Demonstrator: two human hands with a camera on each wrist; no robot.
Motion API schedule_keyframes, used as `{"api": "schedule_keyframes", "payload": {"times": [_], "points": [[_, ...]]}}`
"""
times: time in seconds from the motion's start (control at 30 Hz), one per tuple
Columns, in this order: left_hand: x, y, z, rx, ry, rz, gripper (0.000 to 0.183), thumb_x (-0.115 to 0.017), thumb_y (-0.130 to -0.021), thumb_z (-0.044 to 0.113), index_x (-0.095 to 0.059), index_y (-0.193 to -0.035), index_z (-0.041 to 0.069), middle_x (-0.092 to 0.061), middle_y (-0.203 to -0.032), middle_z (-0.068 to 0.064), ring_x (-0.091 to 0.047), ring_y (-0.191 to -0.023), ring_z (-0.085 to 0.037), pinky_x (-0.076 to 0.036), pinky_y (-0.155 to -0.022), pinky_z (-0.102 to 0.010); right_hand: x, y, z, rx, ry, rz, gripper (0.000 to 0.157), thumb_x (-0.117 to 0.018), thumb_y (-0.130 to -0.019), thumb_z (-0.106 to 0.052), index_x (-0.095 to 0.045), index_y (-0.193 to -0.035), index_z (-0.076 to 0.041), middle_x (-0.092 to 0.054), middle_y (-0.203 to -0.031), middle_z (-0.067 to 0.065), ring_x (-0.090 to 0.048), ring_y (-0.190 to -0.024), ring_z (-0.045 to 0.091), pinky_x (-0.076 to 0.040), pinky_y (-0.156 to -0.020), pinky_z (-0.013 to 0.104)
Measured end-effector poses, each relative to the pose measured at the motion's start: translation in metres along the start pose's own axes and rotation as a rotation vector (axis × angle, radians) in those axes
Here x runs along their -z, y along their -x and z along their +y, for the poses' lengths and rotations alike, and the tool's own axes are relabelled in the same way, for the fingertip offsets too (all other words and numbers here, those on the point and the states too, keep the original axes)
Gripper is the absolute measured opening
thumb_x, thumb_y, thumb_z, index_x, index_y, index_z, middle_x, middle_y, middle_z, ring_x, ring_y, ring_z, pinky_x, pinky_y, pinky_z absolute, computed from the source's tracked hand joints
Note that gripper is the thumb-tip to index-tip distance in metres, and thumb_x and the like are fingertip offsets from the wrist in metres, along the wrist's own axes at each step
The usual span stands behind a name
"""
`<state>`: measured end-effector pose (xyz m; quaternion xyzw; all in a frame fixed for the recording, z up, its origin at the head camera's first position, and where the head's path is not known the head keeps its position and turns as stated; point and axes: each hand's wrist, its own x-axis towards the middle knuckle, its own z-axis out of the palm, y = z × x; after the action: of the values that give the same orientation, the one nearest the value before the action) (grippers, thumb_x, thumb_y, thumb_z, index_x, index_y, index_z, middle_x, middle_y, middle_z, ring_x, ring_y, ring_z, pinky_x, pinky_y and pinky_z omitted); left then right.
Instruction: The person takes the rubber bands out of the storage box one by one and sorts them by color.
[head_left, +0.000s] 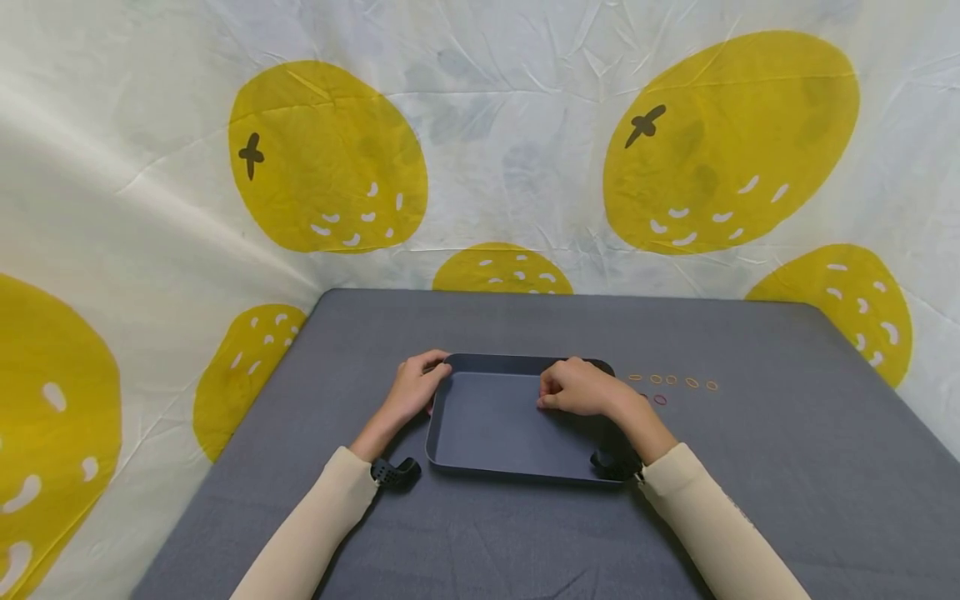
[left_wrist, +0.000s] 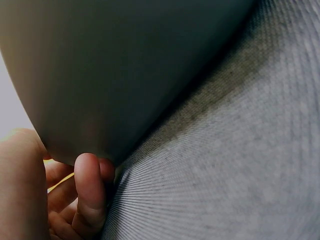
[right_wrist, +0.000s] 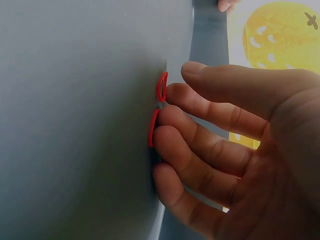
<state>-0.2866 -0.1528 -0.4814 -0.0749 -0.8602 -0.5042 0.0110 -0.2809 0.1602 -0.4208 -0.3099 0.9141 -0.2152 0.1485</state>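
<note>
A dark grey rectangular tray (head_left: pixel 487 429) lies on the cloth-covered table. My left hand (head_left: pixel 414 387) grips its left edge near the far corner, thumb at the rim and fingers against the outer wall. Over the right part of the tray floor, my right hand (head_left: pixel 581 387) is lowered with fingers loosely bent. In the right wrist view, two red rubber bands (right_wrist: pixel 150 129) sit on the tray right at its fingertips (right_wrist: pixel 167 137). The thumb stands apart from those bands.
Right of the tray, several orange-yellow rubber bands (head_left: pixel 692 382) lie in a row on the grey tablecloth (head_left: pixel 750 467). Closer to me is a red rubber band (head_left: pixel 660 400), with another partly hidden by the right wrist. A lemon-print curtain (head_left: pixel 517 192) hangs behind the table.
</note>
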Motion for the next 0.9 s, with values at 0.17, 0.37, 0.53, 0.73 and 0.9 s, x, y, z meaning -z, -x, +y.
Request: {"api": "schedule_keyframes", "payload": {"times": [0.17, 0.37, 0.53, 0.73, 0.9], "points": [[0.0001, -0.0002, 0.0007, -0.003, 0.000, -0.006, 0.026, -0.056, -0.104, 0.026, -0.074, -0.123, 0.023, -0.077, -0.110, -0.008, -0.050, -0.035, -0.017, -0.052, -0.040, -0.040, -0.0014, -0.0005, 0.0013, 0.007, 0.001, 0.004, 0.017, -0.071, -0.098, -0.022, -0.069, -0.082, -0.017, -0.060, -0.069, -0.005, -0.049, -0.060, 0.009, -0.040, -0.058, 0.025], [0.0002, -0.0008, 0.0000, -0.006, 0.005, -0.012, 0.028, -0.056, -0.103, 0.026, -0.074, -0.124, 0.022, -0.077, -0.110, -0.009, -0.051, -0.035, -0.017, -0.052, -0.040, -0.039, -0.0031, -0.0009, 0.0020, 0.001, 0.000, 0.002, 0.017, -0.071, -0.098, -0.023, -0.067, -0.082, -0.017, -0.059, -0.069, -0.005, -0.049, -0.060, 0.010, -0.040, -0.059, 0.025], [0.0003, -0.0001, -0.0003, -0.007, 0.010, -0.017, 0.028, -0.056, -0.102, 0.026, -0.074, -0.124, 0.021, -0.078, -0.103, -0.009, -0.051, -0.035, -0.017, -0.052, -0.040, -0.039, -0.0045, -0.0005, 0.0016, 0.004, 0.000, 0.001, 0.018, -0.071, -0.098, -0.022, -0.067, -0.081, -0.018, -0.058, -0.069, -0.005, -0.049, -0.060, 0.009, -0.040, -0.059, 0.025], [0.0002, 0.0008, -0.0011, -0.013, 0.011, -0.013, 0.028, -0.056, -0.102, 0.026, -0.074, -0.123, 0.022, -0.078, -0.100, -0.009, -0.051, -0.035, -0.017, -0.052, -0.040, -0.039, -0.0047, 0.0002, 0.0003, 0.019, 0.004, 0.005, 0.018, -0.074, -0.095, -0.019, -0.066, -0.079, -0.017, -0.061, -0.068, -0.006, -0.050, -0.058, 0.009, -0.040, -0.057, 0.025], [-0.0004, 0.0009, -0.0020, -0.012, 0.008, -0.010, 0.027, -0.056, -0.102, 0.026, -0.075, -0.122, 0.022, -0.078, -0.103, -0.008, -0.051, -0.035, -0.017, -0.052, -0.040, -0.038, -0.0046, 0.0009, -0.0012, 0.018, 0.015, 0.003, 0.017, -0.075, -0.094, -0.019, -0.067, -0.080, -0.017, -0.061, -0.068, -0.007, -0.050, -0.058, 0.008, -0.040, -0.058, 0.024]]}}
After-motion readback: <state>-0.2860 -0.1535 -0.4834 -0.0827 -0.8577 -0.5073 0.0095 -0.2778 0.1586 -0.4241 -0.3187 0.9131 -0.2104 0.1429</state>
